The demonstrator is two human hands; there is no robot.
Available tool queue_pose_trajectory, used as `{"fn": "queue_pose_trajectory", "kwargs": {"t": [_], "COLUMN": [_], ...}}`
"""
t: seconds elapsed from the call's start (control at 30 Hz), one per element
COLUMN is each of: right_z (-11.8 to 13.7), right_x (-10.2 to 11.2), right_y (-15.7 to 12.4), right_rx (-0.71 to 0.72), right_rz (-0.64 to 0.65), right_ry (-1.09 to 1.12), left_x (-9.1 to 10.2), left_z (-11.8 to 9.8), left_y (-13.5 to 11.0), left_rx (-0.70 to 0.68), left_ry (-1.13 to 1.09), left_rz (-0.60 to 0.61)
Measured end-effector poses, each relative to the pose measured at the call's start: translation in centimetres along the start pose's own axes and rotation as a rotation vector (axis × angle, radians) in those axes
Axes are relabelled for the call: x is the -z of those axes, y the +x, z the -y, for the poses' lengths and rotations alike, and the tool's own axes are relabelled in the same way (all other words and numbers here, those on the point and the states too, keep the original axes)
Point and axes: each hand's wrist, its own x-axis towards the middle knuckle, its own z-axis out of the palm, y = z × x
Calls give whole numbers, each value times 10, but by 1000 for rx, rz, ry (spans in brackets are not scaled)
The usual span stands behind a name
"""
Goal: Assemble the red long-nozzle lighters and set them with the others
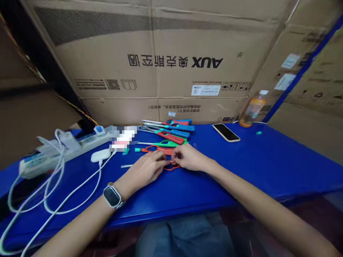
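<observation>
Low over the blue table, an orange long-nosed lighter (171,168) lies between my hands, partly hidden by the fingers. My left hand (148,165), with a watch on the wrist, has its fingers closed on the lighter. A metal tube (126,166) sticks out on that hand's far side. My right hand (190,157) pinches at the lighter's right part, where small inner parts show; their details are too small to tell. Just beyond my fingers rests another orange lighter (167,151) with a green tip. Behind it lie several red, blue and green lighters (175,132) in a pile.
A phone (226,132) and a bottle of orange drink (252,110) stand to the right at the back. On the left are a power strip (88,146), a white device (100,155) and looping white cables (63,210). A large cardboard sheet (174,43) walls the back.
</observation>
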Motion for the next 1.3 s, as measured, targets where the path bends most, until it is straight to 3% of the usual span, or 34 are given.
{"fn": "queue_pose_trajectory", "kwargs": {"t": [0.43,0.7,0.9,1.0,1.17,1.3], "right_z": [-1,-1,2,2,1,2], "right_x": [-3,-2,-2,-2,-2,-1], "right_y": [4,3,1,0,0,0], "right_rx": [-64,-47,-44,-39,-25,4], "right_rz": [10,11,2,-13,-11,1], "right_ry": [18,-18,-16,-23,-43,-66], "left_x": [-1,-1,-1,7,27,38], "left_z": [4,2,11,16,13,2], "left_y": [-1,1,5,16,45,58], "left_rx": [-46,-17,73,110,162,180], "left_ry": [-52,-74,-222,-227,-174,-49], "left_rz": [-63,-68,-71,0,262,303]}}
